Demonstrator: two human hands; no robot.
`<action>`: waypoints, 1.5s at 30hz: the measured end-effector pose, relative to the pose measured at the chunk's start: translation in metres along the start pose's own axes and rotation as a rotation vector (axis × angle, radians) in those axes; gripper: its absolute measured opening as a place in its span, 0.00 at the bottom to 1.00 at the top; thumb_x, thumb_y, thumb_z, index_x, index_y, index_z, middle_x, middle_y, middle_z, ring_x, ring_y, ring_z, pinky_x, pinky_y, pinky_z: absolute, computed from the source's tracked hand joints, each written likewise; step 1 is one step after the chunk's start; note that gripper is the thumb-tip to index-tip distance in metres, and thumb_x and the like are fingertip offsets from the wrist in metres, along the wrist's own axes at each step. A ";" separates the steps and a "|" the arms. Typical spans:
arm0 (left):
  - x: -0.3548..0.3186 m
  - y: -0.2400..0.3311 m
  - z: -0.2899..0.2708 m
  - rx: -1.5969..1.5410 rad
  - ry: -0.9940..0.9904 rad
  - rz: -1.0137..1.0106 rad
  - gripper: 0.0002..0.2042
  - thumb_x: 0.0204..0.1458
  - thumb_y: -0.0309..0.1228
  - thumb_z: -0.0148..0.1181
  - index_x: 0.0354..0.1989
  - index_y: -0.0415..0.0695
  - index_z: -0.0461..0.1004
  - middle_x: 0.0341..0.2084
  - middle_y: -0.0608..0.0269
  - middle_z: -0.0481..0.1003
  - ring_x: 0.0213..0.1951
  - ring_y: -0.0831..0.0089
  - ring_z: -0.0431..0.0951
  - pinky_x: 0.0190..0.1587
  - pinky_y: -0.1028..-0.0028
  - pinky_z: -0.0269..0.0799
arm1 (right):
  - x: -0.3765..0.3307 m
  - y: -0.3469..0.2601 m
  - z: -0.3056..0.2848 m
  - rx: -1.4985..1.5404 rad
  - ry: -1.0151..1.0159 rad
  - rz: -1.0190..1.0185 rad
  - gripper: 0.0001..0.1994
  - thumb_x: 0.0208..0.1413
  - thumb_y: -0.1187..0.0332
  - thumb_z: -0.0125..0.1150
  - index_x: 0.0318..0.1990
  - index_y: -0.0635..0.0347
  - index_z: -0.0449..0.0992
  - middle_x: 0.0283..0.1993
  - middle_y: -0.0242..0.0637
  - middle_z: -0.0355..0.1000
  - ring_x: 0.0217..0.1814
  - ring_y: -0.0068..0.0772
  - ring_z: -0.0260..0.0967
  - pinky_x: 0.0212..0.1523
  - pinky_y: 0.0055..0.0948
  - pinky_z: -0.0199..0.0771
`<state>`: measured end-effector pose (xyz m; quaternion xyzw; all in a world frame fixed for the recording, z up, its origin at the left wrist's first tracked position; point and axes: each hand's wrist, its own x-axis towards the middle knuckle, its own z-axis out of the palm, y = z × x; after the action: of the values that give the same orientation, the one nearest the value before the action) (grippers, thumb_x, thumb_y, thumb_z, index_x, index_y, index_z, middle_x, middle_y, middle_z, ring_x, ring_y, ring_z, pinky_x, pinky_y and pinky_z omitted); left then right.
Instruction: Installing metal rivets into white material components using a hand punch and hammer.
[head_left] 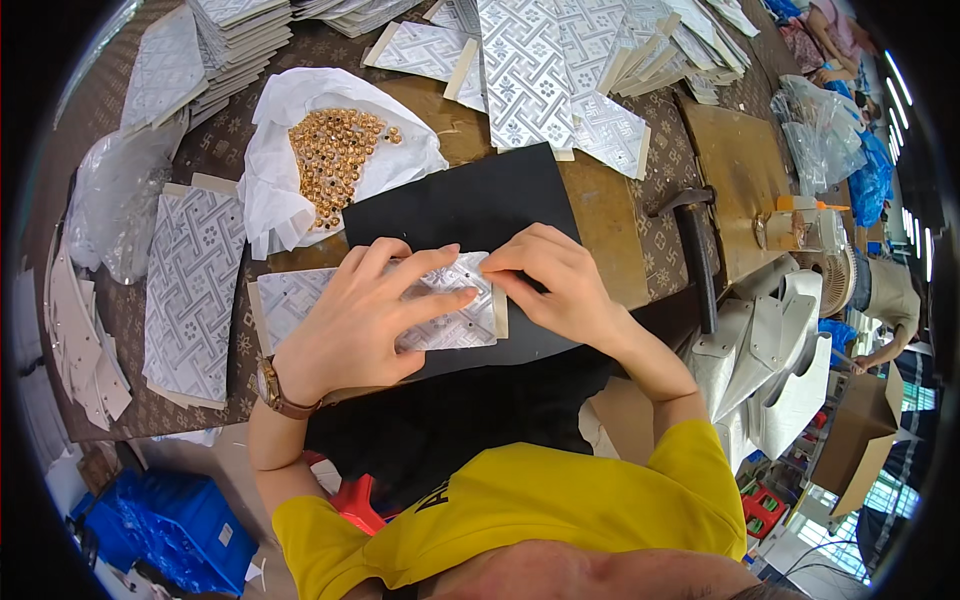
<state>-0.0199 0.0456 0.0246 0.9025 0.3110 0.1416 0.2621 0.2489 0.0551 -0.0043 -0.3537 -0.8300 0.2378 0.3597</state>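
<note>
A flat silver-patterned panel [290,300] lies across a black mat [470,205] on the workbench. My left hand [365,315] rests flat on the panel, fingers spread, pressing it down. My right hand [550,285] pinches at the panel's right end near its cream edge; what the fingertips hold is too small to see. Behind the panel, a heap of small gold studs [335,160] sits on crumpled white paper [280,110].
Stacks of the same patterned panels [525,70] cover the back of the bench, more [190,290] lie at the left. A hammer [695,250] rests at the right beside a wooden board [745,175]. Another person [885,300] works at the far right.
</note>
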 end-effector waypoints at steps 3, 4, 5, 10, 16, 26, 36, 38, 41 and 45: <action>0.000 0.002 -0.002 0.025 0.012 -0.007 0.33 0.37 0.30 0.71 0.60 0.59 0.78 0.68 0.64 0.66 0.60 0.53 0.66 0.62 0.56 0.63 | 0.004 0.000 0.002 -0.048 -0.043 -0.058 0.12 0.47 0.80 0.73 0.39 0.60 0.81 0.37 0.34 0.80 0.39 0.38 0.77 0.40 0.33 0.76; 0.000 0.003 -0.002 0.041 0.017 -0.011 0.33 0.37 0.32 0.72 0.60 0.60 0.79 0.69 0.64 0.66 0.60 0.52 0.66 0.62 0.56 0.62 | 0.005 -0.001 0.002 -0.071 -0.062 -0.074 0.12 0.47 0.80 0.73 0.40 0.59 0.81 0.38 0.34 0.80 0.40 0.37 0.76 0.40 0.33 0.75; -0.001 0.003 -0.003 0.056 0.022 -0.015 0.33 0.36 0.34 0.74 0.60 0.60 0.79 0.69 0.64 0.66 0.61 0.51 0.66 0.63 0.56 0.62 | 0.006 -0.001 0.003 -0.094 -0.082 -0.091 0.12 0.47 0.79 0.74 0.40 0.59 0.81 0.39 0.33 0.80 0.40 0.37 0.76 0.41 0.33 0.75; -0.003 0.004 -0.002 0.024 0.042 0.013 0.34 0.33 0.36 0.78 0.57 0.58 0.80 0.68 0.63 0.67 0.64 0.52 0.64 0.65 0.54 0.58 | 0.008 -0.004 0.002 -0.217 -0.109 -0.169 0.12 0.47 0.75 0.72 0.41 0.57 0.81 0.40 0.31 0.79 0.41 0.36 0.76 0.41 0.33 0.75; 0.005 0.004 -0.001 0.073 0.027 0.024 0.29 0.31 0.39 0.78 0.49 0.54 0.82 0.65 0.62 0.68 0.64 0.50 0.64 0.64 0.49 0.57 | 0.002 0.000 0.007 -0.435 -0.131 -0.465 0.11 0.47 0.65 0.63 0.39 0.57 0.78 0.41 0.32 0.75 0.45 0.33 0.72 0.40 0.33 0.72; 0.009 0.003 0.006 0.172 0.000 0.094 0.29 0.31 0.41 0.77 0.49 0.50 0.82 0.64 0.60 0.70 0.63 0.48 0.64 0.63 0.49 0.56 | -0.009 -0.002 0.010 -0.584 -0.092 -0.531 0.08 0.52 0.65 0.62 0.37 0.57 0.74 0.36 0.33 0.71 0.40 0.33 0.68 0.39 0.32 0.68; 0.005 0.000 0.001 0.198 -0.069 0.074 0.34 0.33 0.40 0.77 0.55 0.47 0.78 0.67 0.60 0.68 0.65 0.48 0.63 0.64 0.49 0.55 | -0.025 -0.017 0.007 -0.611 -0.078 -0.397 0.11 0.56 0.66 0.61 0.44 0.61 0.76 0.45 0.39 0.75 0.44 0.36 0.69 0.41 0.33 0.69; 0.004 -0.001 0.002 0.210 -0.088 0.087 0.36 0.33 0.40 0.78 0.57 0.45 0.76 0.68 0.59 0.67 0.66 0.48 0.62 0.65 0.49 0.54 | -0.025 -0.016 0.006 -0.519 -0.136 -0.328 0.13 0.57 0.67 0.61 0.47 0.62 0.75 0.49 0.39 0.76 0.47 0.37 0.70 0.42 0.32 0.69; 0.004 0.002 0.008 0.160 -0.034 0.048 0.35 0.42 0.43 0.71 0.61 0.42 0.73 0.68 0.57 0.68 0.66 0.46 0.64 0.64 0.48 0.55 | -0.032 -0.015 0.004 -0.463 -0.131 -0.283 0.13 0.57 0.69 0.60 0.49 0.62 0.75 0.50 0.39 0.76 0.50 0.38 0.71 0.44 0.33 0.71; 0.000 0.000 0.014 0.204 -0.011 0.092 0.37 0.45 0.44 0.68 0.64 0.39 0.70 0.68 0.56 0.68 0.66 0.46 0.64 0.66 0.47 0.54 | -0.042 -0.002 0.008 -0.245 -0.003 -0.217 0.11 0.55 0.71 0.60 0.46 0.59 0.75 0.47 0.35 0.76 0.51 0.40 0.71 0.46 0.37 0.72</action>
<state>-0.0138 0.0404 0.0133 0.9386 0.2804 0.1164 0.1638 0.2633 0.0209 -0.0263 -0.3029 -0.8867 0.0953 0.3361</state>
